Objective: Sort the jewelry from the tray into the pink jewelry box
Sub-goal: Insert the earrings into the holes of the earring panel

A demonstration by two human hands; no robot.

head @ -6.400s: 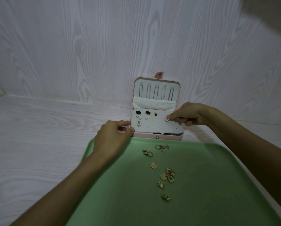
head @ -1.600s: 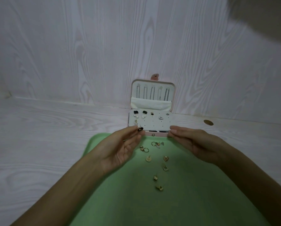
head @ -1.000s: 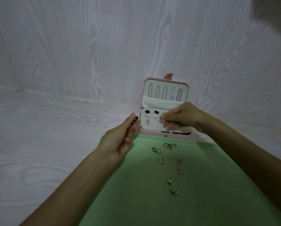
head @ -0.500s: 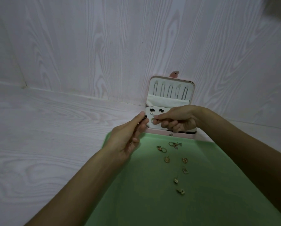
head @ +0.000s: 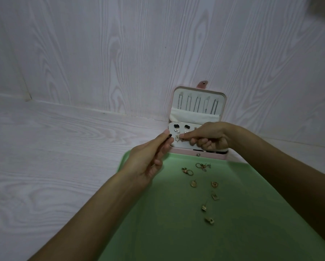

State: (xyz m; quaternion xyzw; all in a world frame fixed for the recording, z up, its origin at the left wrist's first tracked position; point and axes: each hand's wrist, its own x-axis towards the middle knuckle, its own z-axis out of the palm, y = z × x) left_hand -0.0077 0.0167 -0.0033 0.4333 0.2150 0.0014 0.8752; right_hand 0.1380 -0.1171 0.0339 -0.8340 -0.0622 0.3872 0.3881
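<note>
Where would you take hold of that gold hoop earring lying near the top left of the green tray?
Pinch the hoop earring by its thin ring, coming straight down from above with fingertips. It lies flat on the green tray, clear of the other pieces, so a side approach would probably only push it along. Its finer shape is too small to tell.

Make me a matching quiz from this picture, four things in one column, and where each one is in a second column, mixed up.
Things
1. pink jewelry box
2. green tray
3. gold earrings
4. left hand

Places
A. lying loose on the tray
B. open, standing against the wall
C. at the box's left edge, pinching a small dark piece
D. nearest the camera, in front of the box

Pairs: 1-B, 2-D, 3-A, 4-C
</note>
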